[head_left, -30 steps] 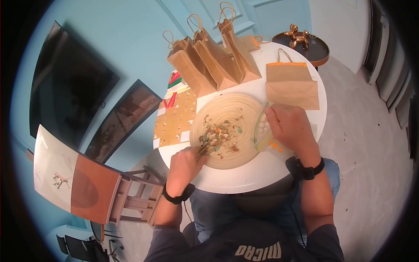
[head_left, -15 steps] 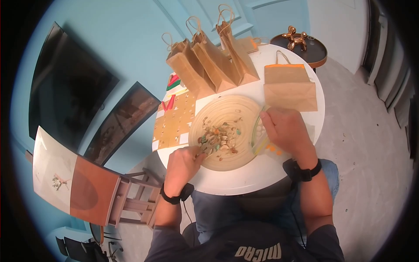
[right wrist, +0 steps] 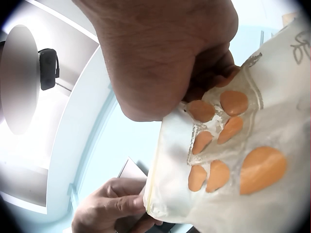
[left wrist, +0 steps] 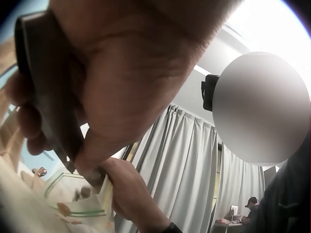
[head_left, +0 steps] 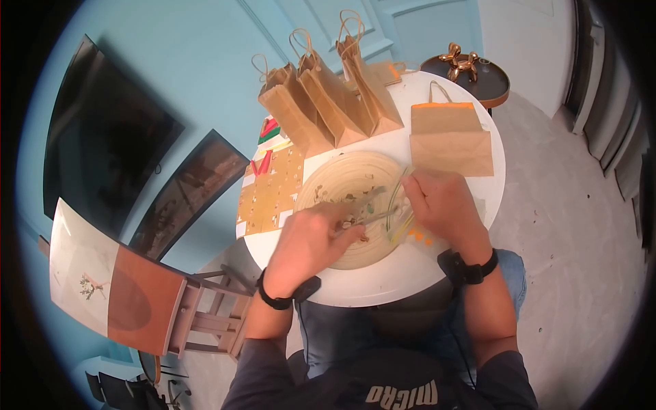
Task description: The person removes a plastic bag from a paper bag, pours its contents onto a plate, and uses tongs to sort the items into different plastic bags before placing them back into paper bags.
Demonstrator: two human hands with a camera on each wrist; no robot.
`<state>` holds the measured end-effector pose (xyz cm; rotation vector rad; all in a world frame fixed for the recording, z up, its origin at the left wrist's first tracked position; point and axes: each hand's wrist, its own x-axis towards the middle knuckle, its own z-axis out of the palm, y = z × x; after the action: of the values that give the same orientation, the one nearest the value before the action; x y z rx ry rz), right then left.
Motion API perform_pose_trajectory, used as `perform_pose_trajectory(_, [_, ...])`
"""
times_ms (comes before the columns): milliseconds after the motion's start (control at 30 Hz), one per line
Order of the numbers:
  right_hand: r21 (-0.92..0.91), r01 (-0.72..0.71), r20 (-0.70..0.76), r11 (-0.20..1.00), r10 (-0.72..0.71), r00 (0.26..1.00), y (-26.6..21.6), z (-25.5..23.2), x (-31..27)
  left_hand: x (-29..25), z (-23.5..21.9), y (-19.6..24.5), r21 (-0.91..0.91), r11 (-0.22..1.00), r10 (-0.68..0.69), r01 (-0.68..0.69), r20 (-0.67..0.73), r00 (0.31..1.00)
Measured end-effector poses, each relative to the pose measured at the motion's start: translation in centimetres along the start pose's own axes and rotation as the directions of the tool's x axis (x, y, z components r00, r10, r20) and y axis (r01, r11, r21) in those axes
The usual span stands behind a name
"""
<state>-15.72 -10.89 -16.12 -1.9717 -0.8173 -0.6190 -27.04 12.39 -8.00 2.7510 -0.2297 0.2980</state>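
In the head view my left hand (head_left: 311, 239) grips metal tongs (head_left: 374, 218), their ends pointing right over a round ridged wooden plate (head_left: 328, 256) towards the bag. Small brown, green and pale dried-looking pieces (head_left: 365, 238) lie on the plate, partly hidden by the hand. My right hand (head_left: 441, 205) pinches the rim of a clear zip bag (head_left: 418, 236) with orange spots, held at the plate's right edge. Close up in the left wrist view, the tongs (left wrist: 46, 92) reach down to the bag's mouth, edged by a green zip strip (left wrist: 87, 213).
Three tall brown paper bags (head_left: 328, 102) stand behind the plate on the white round table (head_left: 383, 290). Another paper bag (head_left: 451, 147) lies at the right. A patterned brown sheet (head_left: 266, 191) with red pieces (head_left: 261, 164) is at the left.
My left hand has moved from the plate's left edge rightward across it with the tongs, close to the zip bag. The right hand stays at the bag's rim.
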Motion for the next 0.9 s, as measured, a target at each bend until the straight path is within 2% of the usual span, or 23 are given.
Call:
perform_pose_trajectory(67, [-0.014,-0.012,0.008,1.0,0.012,1.0,0.1,-0.2,0.0,-0.6,-0.9,-1.9,0.037,0.999,-0.028,0.03,-0.035,0.999])
perform_pose_trajectory(167, [-0.02,-0.019,0.018,1.0,0.019,1.0,0.0,-0.4,0.0,-2.3,-2.0,-5.6,0.233,0.957,-0.176,0.174,-0.013,0.984])
perform_pose_trajectory(300, [-0.022,-0.014,0.025,1.0,0.014,1.0,-0.3,-0.2,-0.1,-5.6,-2.5,-9.4,0.358,0.899,-0.273,0.252,0.01,0.962])
perform_pose_trajectory(367, [-0.023,-0.007,0.03,1.0,0.008,1.0,-0.4,0.0,-0.1,-6.9,-2.4,-9.9,0.392,0.878,-0.31,0.275,0.027,0.95])
perform_pose_trajectory(467, [-0.02,-0.009,0.037,1.0,0.009,0.999,-0.4,0.2,0.0,-8.4,-2.1,-8.9,0.347,0.877,-0.377,0.334,0.064,0.924])
perform_pose_trajectory(567, [-0.017,-0.004,0.041,1.0,0.005,0.999,-0.5,0.3,0.0,-9.4,-0.2,-8.4,0.429,0.85,-0.357,0.306,0.041,0.933])
perform_pose_trajectory(900, [-0.025,-0.002,0.04,1.0,0.003,0.999,-0.1,0.6,0.0,-7.4,2.0,-7.1,0.415,0.875,-0.286,0.249,0.029,0.958])
